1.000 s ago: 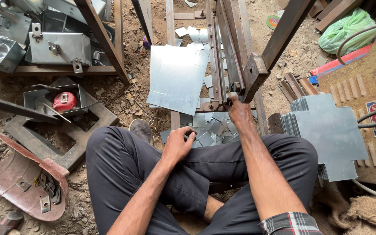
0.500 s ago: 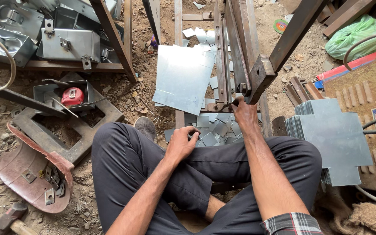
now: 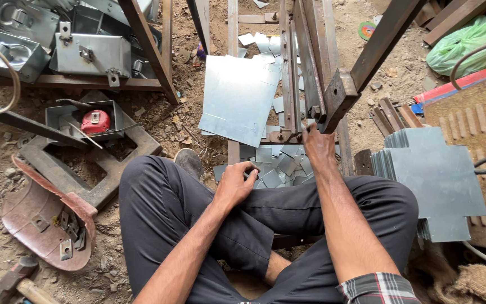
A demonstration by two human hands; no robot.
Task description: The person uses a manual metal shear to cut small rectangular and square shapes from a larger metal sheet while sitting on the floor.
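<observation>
I sit cross-legged on dirt in front of a hand-lever metal shear (image 3: 302, 84). A flat galvanised sheet (image 3: 240, 98) lies across its left side, against the blades. My right hand (image 3: 319, 147) reaches forward and grips the shear's base bar just below the rusty lever block (image 3: 338, 100). My left hand (image 3: 236, 184) rests curled on my left knee, its fingers touching a pile of small cut metal offcuts (image 3: 277, 166) on the ground between my legs. Whether those fingers pinch a piece is hidden.
A stack of cross-shaped cut sheets (image 3: 434, 180) lies at my right. A red tape measure (image 3: 95, 121) sits in a metal box on the left, with finished metal boxes (image 3: 91, 53) behind it. A rusty curved plate (image 3: 46, 225), a hammer (image 3: 15, 278) and a green bag (image 3: 462, 45) are nearby.
My view has shifted slightly right and down. Both hands stay almost where they were; the left fingers curl a little tighter over the offcuts. The sheet has not moved.
</observation>
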